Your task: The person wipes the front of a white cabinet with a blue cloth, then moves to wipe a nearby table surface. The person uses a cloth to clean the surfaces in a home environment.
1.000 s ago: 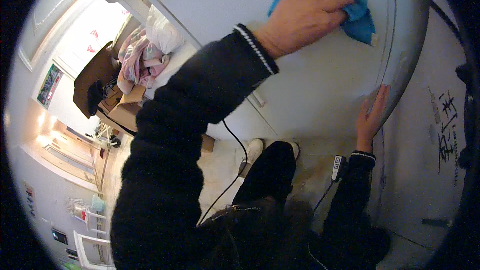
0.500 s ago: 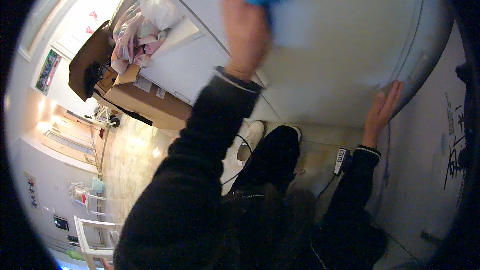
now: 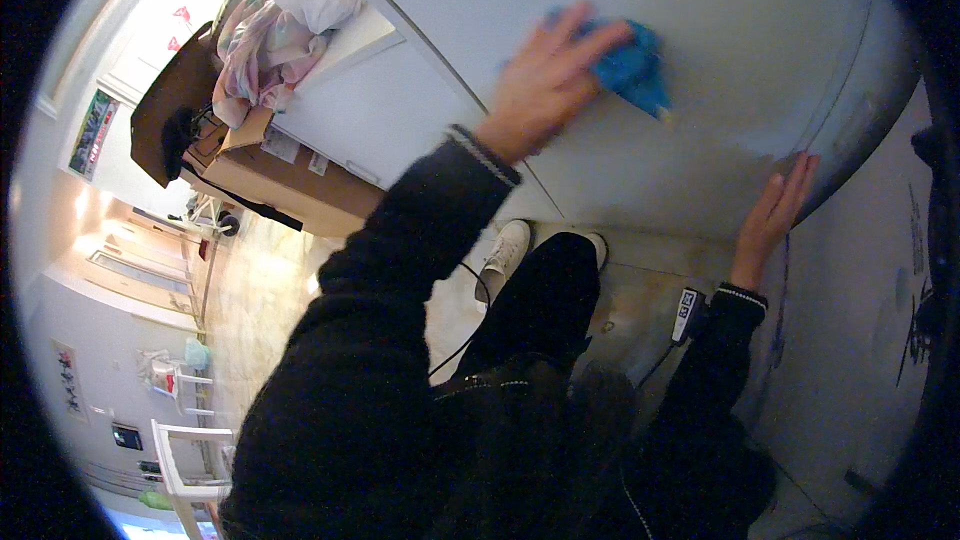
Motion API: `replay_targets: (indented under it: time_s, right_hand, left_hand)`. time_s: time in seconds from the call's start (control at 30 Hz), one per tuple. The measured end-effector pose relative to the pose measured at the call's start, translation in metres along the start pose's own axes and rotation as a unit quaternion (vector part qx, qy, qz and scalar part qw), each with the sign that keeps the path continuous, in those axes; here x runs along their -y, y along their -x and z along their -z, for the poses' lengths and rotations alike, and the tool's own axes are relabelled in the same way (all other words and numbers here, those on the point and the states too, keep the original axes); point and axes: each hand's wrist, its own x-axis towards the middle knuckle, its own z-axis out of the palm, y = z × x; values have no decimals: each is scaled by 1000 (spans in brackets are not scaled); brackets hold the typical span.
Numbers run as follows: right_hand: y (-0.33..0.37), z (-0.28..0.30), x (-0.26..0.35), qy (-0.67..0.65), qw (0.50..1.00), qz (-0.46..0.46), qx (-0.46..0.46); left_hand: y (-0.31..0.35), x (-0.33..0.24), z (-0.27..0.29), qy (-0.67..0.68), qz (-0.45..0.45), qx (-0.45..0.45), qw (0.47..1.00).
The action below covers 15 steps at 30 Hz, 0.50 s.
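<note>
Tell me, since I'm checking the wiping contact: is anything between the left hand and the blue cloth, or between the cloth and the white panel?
Nothing visible. The left hand lies flat on the blue cloth, pressing it straight against the white panel. The right hand rests apart at the panel's lower edge.

Brown cardboard box [image 3: 285,185] far left beside the white cabinet, with white rectangular labels [image 3: 282,145] stuck on top. Green-toned poster [image 3: 90,132] on the far left wall; small dark screen [image 3: 126,436] low on the near left wall.
</note>
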Motion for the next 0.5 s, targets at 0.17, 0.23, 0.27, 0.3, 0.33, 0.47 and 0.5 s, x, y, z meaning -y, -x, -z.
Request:
replay_targets:
  time_s: [0.17,0.23,0.27,0.3,0.33,0.47,0.5]
  right_hand:
    - [8,-3,56,-72,994,40,76]
    - [21,-17,97,-64,989,42,128]
    - [27,-27,117,-99,983,56,142]
    - [30,-36,137,-144,975,68,156]
    - [31,-44,156,-190,963,80,173]
    - [12,-88,212,-240,936,186,175]
    - [5,-100,225,-254,928,217,165]
  left_hand:
    - [26,58,56,-156,-65,-145,975]
    - [45,67,64,-184,-31,-135,973]
    - [56,72,66,-196,-13,-124,973]
    - [67,76,67,-202,-15,-113,973]
    - [80,77,66,-167,38,-102,980]
    - [131,92,70,-120,149,-101,976]
    - [142,102,79,-135,147,-95,975]
